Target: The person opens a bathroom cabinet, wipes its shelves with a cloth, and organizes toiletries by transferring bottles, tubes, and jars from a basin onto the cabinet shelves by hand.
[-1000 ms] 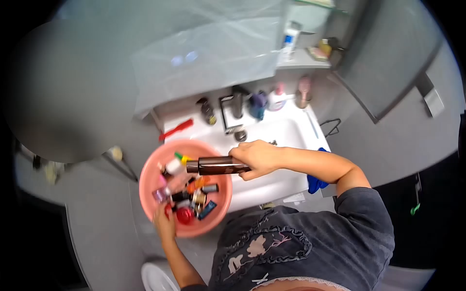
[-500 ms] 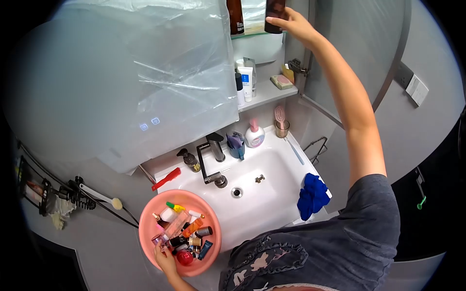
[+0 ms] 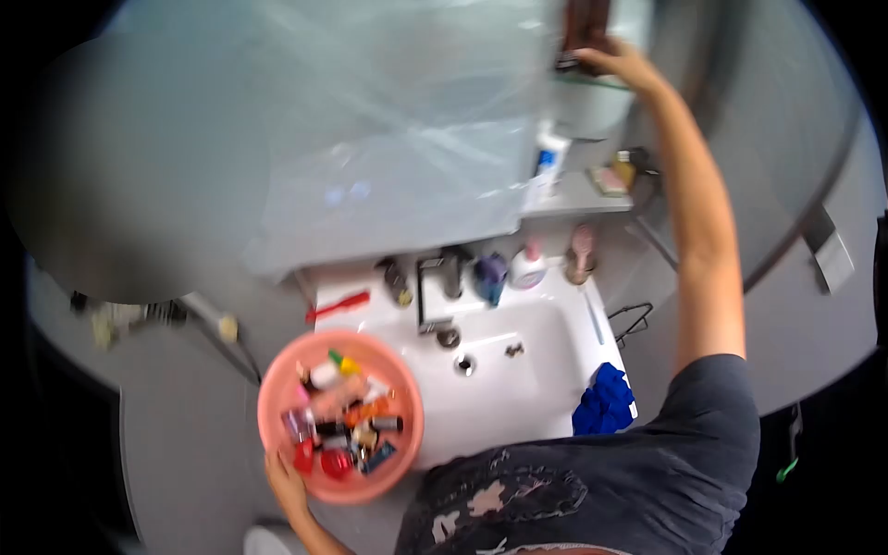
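High in the open mirror cabinet, my right hand is closed around a dark brown bottle above the glass shelf. Another brown bottle stands right beside it; blur hides where one ends and the other begins. At lower left, my left hand grips the edge of a pink basin. The basin holds several cosmetics, among them a round red container, an orange tube and a dark blue tube.
Below the cabinet is a white sink with a black faucet. A pump bottle, a dark soap dispenser, a red comb-like item and a cup with a pink brush line its back. A blue cloth lies on the right edge.
My right hand has brought the brown bottle close to the other brown bottle on the shelf. My left hand has moved from the basin's contents to its edge. The view has shifted and blurred.
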Available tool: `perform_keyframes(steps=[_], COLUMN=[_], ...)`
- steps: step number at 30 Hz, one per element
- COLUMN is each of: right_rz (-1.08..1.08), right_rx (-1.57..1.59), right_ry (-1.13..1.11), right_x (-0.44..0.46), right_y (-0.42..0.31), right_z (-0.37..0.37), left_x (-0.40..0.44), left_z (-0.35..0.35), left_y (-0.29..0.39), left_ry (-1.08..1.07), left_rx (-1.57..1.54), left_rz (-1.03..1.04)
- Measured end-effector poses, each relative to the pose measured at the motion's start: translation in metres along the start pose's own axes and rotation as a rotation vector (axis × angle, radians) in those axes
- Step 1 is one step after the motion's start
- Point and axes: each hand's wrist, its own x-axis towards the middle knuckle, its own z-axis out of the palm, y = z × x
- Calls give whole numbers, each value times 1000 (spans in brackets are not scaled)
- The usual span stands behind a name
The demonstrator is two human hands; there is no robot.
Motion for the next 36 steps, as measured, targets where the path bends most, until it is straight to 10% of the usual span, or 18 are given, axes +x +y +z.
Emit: perform_keyframes(steps=[6, 13, 17, 21, 36], right_rz=[-44, -31, -13, 150, 204], right_rx=[-66, 339, 466, 503, 630], right_ry=[-95, 602, 329, 155, -13], right_x=[22, -120, -274, -378, -385], right_y=[52, 6, -49, -99, -131], right_z=[-36, 5, 119, 187, 216], left_x=[49, 146, 167, 153, 140], left_z=[-9, 93, 133, 133, 155], left_y=[41, -4, 7, 29, 21], left_ry=[-9, -208, -562, -446, -208], left_rx=[-1, 74, 219, 403, 413], left_rz=[44, 128, -175, -16, 67])
